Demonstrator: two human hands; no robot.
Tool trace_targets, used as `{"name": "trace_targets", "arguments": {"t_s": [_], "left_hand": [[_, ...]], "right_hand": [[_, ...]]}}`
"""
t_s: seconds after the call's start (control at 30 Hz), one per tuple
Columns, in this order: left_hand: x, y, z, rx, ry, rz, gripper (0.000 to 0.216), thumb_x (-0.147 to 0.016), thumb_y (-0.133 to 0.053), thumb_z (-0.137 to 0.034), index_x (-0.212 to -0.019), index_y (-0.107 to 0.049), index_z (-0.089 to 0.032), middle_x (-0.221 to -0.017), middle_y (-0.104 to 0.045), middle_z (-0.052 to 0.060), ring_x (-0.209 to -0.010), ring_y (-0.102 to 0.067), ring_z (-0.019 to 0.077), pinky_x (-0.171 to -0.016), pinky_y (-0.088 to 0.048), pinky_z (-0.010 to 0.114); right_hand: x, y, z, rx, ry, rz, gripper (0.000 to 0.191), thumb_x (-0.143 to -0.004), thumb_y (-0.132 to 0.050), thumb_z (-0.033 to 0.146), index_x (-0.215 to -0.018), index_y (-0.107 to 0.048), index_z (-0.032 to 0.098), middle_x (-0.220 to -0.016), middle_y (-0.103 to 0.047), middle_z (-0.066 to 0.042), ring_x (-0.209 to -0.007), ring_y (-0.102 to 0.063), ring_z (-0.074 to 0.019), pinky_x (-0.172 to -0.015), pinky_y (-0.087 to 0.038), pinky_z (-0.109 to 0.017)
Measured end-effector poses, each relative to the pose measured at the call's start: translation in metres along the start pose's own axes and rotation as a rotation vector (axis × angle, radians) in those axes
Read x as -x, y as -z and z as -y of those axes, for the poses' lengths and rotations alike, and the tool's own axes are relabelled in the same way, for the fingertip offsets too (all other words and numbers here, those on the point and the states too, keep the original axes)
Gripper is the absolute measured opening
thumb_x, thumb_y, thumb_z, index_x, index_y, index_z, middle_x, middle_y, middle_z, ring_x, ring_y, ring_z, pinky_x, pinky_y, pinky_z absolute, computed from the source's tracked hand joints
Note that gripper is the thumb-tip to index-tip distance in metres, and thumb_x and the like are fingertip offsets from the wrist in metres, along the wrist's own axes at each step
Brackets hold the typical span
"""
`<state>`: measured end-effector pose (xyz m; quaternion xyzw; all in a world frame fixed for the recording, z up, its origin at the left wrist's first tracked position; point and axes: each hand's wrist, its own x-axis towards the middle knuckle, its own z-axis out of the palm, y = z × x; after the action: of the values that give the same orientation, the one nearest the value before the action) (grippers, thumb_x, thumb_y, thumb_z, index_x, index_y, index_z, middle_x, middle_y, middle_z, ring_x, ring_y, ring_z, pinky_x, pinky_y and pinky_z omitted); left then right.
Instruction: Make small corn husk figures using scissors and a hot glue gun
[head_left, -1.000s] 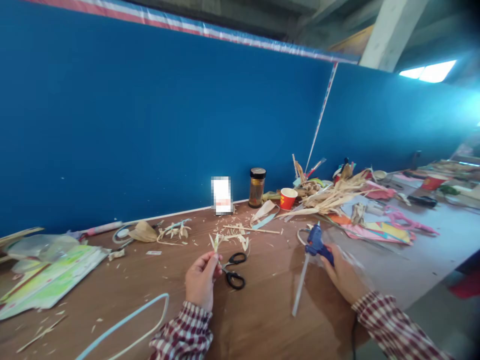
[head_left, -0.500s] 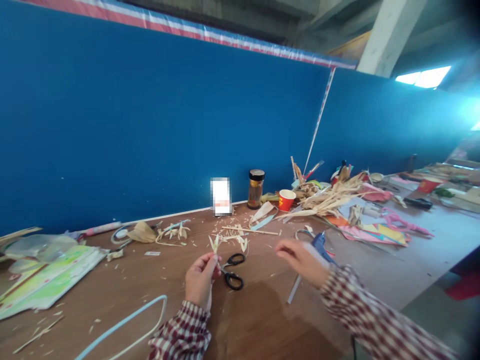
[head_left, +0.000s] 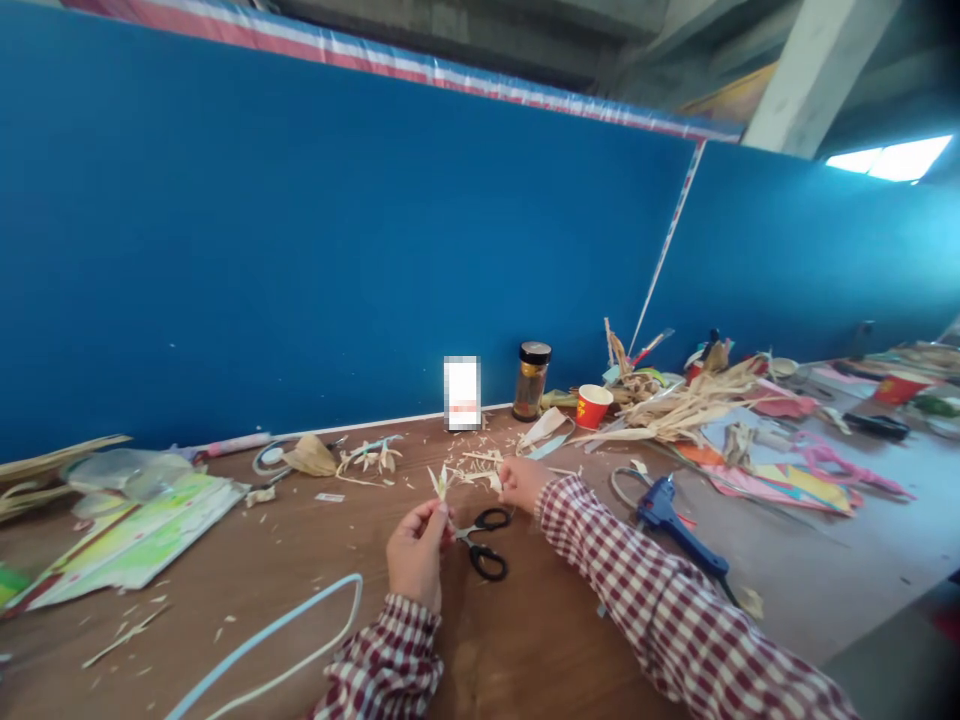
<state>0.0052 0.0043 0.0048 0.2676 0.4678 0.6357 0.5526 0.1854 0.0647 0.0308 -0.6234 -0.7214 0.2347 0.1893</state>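
Observation:
My left hand pinches the base of a small pale flower-like piece of husk, its pointed tips spreading upward. My right hand is closed at the heap of husk scraps, with its fingertips together on a pale husk strip; the hand hides part of it. Between and below the hands lie scissors with black handles, blades toward my left hand and partly hidden by it. To the right of my right forearm rests a blue glue gun.
Husk shavings litter the brown table. Behind stand a dark-lidded jar and a red paper cup, with dried husks to the right. A painted sheet and a pale blue looped strip lie left. A blue partition backs the table.
My right hand has moved left from near the glue gun to the husk scraps, and its fingers have closed. My left hand still holds the husk flower. The view has shifted slightly right-to-left.

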Motion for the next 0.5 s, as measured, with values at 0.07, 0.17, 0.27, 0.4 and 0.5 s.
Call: {"name": "trace_targets", "arguments": {"t_s": [0.07, 0.17, 0.27, 0.4, 0.5], "left_hand": [[0.000, 0.000, 0.000, 0.006, 0.008, 0.012, 0.029, -0.054, -0.071, -0.032, -0.072, -0.061, -0.012, -0.063, -0.060, 0.000, -0.047, -0.050, 0.0063, -0.045, -0.041, 0.018], [0.001, -0.001, 0.001, 0.012, 0.035, 0.038, 0.030, -0.054, -0.071, -0.032, -0.073, -0.061, -0.012, -0.063, -0.061, 0.001, -0.047, -0.050, 0.0061, -0.044, -0.041, 0.018], [0.003, -0.002, 0.003, 0.010, 0.060, 0.060, 0.032, -0.054, -0.072, -0.032, -0.076, -0.061, -0.012, -0.063, -0.061, 0.001, -0.046, -0.050, 0.0063, -0.043, -0.041, 0.018], [0.004, -0.003, 0.005, 0.014, 0.071, 0.086, 0.034, -0.053, -0.073, -0.032, -0.077, -0.060, -0.012, -0.061, -0.061, 0.001, -0.043, -0.050, 0.0059, -0.042, -0.040, 0.018], [0.004, -0.004, 0.005, 0.025, 0.084, 0.092, 0.033, -0.054, -0.073, -0.032, -0.077, -0.060, -0.012, -0.060, -0.062, 0.000, -0.043, -0.050, 0.0055, -0.042, -0.040, 0.017]], "right_hand": [[0.003, 0.004, -0.001, -0.041, 0.020, -0.037, 0.013, -0.065, -0.062, 0.020, -0.077, -0.058, 0.016, -0.063, -0.059, 0.001, -0.060, -0.053, -0.0114, -0.056, -0.039, -0.023], [0.010, 0.011, 0.004, -0.262, 0.099, -0.101, 0.015, -0.074, -0.053, 0.029, -0.078, -0.057, 0.015, -0.069, -0.059, 0.000, -0.059, -0.052, -0.0098, -0.055, -0.040, -0.022], [0.021, 0.010, 0.018, -0.606, 0.141, -0.105, 0.019, -0.074, -0.053, 0.035, -0.077, -0.054, 0.016, -0.060, -0.050, 0.004, -0.046, -0.042, -0.0067, -0.043, -0.035, -0.019], [0.031, -0.003, 0.037, -0.817, 0.211, 0.034, 0.019, -0.075, -0.054, 0.036, -0.080, -0.053, 0.018, -0.055, -0.044, 0.007, -0.043, -0.037, -0.0049, -0.040, -0.032, -0.016], [0.031, -0.011, 0.042, -0.860, 0.223, 0.085, 0.021, -0.073, -0.056, 0.037, -0.080, -0.056, 0.016, -0.053, -0.044, 0.006, -0.041, -0.035, -0.0042, -0.039, -0.030, -0.016]]}}
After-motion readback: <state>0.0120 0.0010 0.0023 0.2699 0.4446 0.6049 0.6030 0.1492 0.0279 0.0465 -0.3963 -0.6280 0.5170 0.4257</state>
